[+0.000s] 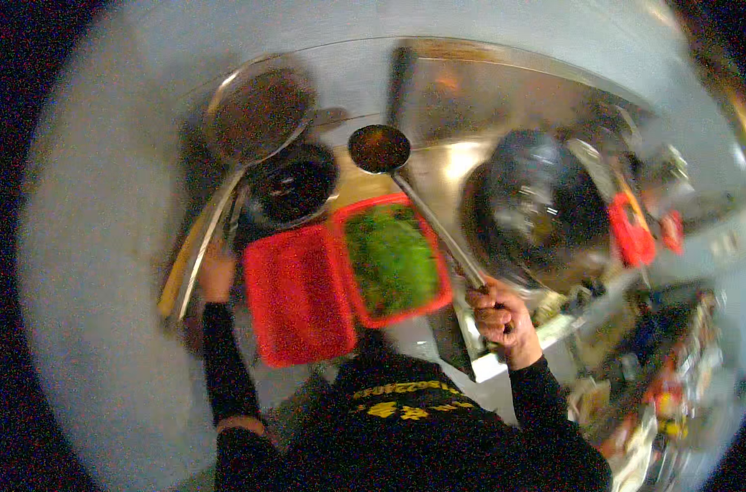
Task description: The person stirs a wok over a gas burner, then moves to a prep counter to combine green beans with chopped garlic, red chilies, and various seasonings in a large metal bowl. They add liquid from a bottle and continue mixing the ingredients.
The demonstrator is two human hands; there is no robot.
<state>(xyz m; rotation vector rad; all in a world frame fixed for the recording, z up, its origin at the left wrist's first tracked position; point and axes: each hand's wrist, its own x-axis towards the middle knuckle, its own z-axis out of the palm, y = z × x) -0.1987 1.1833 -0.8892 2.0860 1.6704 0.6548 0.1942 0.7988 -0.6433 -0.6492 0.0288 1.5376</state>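
My right hand [501, 317] is closed around the metal handle of a long ladle [379, 149], whose dark bowl points away from me. My left hand [217, 270] is blurred beside the handles at the left; whether it grips one of them cannot be told. A large round strainer [259, 117] lies or hangs above a dark pot [293, 184] at the upper left. Between my hands are a red plastic basket [299, 295] and a second red basket [442, 280] with green leafy vegetables [391, 258] in it.
A large dark wok [533, 203] sits on the metal stove at the right. Beyond it is a red-handled item [631, 230]. A metal splash panel [502, 92] stands at the back. Blurred bottles and packets [668, 400] crowd the lower right.
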